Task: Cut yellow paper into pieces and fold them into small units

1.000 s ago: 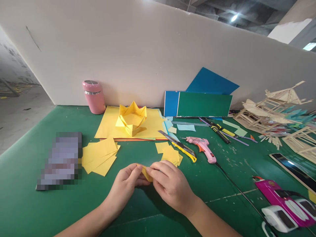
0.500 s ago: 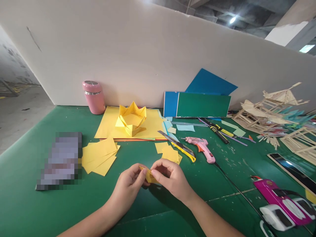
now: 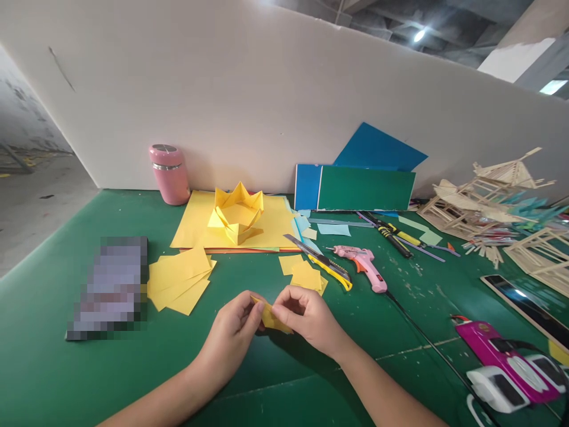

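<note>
A small yellow piece of paper [image 3: 274,321] is held between my two hands, low over the green table. My left hand [image 3: 237,325] pinches its left end with thumb and fingers, and my right hand [image 3: 306,317] grips its upper right side. Part of the paper is hidden by my fingers, so its folds cannot be made out fully. Just beyond my right hand lie several small yellow paper squares [image 3: 306,276]. Past my left hand, more yellow sheets [image 3: 180,279] are fanned out. A folded yellow paper crown shape [image 3: 237,228] stands on a yellow sheet stack [image 3: 193,231].
A yellow utility knife [image 3: 326,267] and a pink glue gun [image 3: 367,267] with its cord lie right of centre. Farther right are a magenta power strip [image 3: 507,362], a phone [image 3: 528,308] and stick models [image 3: 471,201]. A pink thermos [image 3: 170,175] stands at the back left.
The yellow paper has turned slightly between my fingers, and more of its face shows below my right thumb. Both hands stay in nearly the same place.
</note>
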Demonstrator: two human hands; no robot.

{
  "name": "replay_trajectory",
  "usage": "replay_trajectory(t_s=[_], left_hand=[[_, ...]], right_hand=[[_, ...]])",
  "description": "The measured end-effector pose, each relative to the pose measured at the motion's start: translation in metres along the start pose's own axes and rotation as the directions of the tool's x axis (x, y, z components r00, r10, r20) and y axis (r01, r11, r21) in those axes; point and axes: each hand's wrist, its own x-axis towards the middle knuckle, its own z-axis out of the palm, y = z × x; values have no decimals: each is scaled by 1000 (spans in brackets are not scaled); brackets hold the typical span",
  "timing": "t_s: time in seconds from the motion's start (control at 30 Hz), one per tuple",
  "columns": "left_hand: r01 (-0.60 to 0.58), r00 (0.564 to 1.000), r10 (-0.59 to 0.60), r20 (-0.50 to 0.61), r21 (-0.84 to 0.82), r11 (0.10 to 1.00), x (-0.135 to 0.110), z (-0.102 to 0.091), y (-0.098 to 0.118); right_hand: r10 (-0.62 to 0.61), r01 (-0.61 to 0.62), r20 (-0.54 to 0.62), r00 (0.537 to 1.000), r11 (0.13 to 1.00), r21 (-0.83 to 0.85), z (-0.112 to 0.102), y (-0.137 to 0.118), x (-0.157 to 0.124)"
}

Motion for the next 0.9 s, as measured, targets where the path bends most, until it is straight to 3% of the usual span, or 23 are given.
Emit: replay_trajectory(t_s=[0.13, 0.27, 0.43, 0.7, 0.9], left_hand=[[42, 999, -42, -7, -44, 998, 1, 0, 0], [91, 993, -104, -53, -203, 975, 4, 0, -2], [165, 984, -180, -7, -361, 918, 5, -1, 1], [252, 968, -233, 98, -318, 914, 3, -3, 5], [240, 970, -226, 86, -245, 939, 2, -3, 3]], right_hand=[[2, -2, 51, 999, 1000, 1, -3, -2, 0], [-6, 1, 91, 996, 999, 47, -3, -1, 0], [-14, 13, 13, 1000, 998, 66, -1, -2, 0], [-52, 55, -34, 998, 996, 66, 0, -3, 0], [-68, 68, -9, 998, 996, 57, 4, -2, 0]])
